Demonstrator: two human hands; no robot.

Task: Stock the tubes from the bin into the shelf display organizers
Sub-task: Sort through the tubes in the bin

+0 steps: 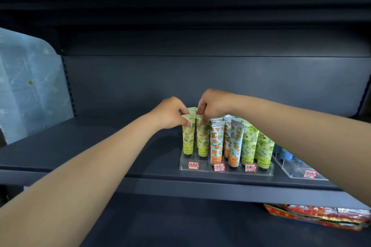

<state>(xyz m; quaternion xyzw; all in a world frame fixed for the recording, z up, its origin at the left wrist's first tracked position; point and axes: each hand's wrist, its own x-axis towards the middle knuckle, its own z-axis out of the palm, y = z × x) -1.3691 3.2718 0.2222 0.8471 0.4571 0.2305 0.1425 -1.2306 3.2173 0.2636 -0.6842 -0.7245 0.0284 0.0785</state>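
So both hands are up at the far-left end of the clear acrylic organizer (224, 170), which sits on the dark shelf (100, 146) a bit right of centre; it's a stepped riser with little slots, and tubes stand cap-down in it, crimped ends up. Left hand (170, 113) is pinched shut on the flat top of the front-left yellow tube (188, 138), thumb and fingers closed over the crimp; right hand (212, 106) is doing the same thing just beside it, fingers curled down and closed on the top of the second yellow tube (202, 139). There's at least one more yellow tube peeking out behind those two between the hands, can't tell exactly how many.

Moving right along the organizer: the orange-print tubes (216, 142) stand in the middle slots, a couple of rows deep; then the green-print tubes (263, 150) fill the right end, partly hidden under the right forearm. Red-and-white price stickers (218, 167) are stuck along the front lip, one pair under each colour group.

A second clear organizer (295, 168) sits just to the right, mostly covered by the arm; something blue (285, 153) stands in it but it's too hidden to say more. Red packaging (321, 216) shows on the shelf below at lower right; a pale translucent panel (30, 86) stands at the shelf's left end. No bin in view.
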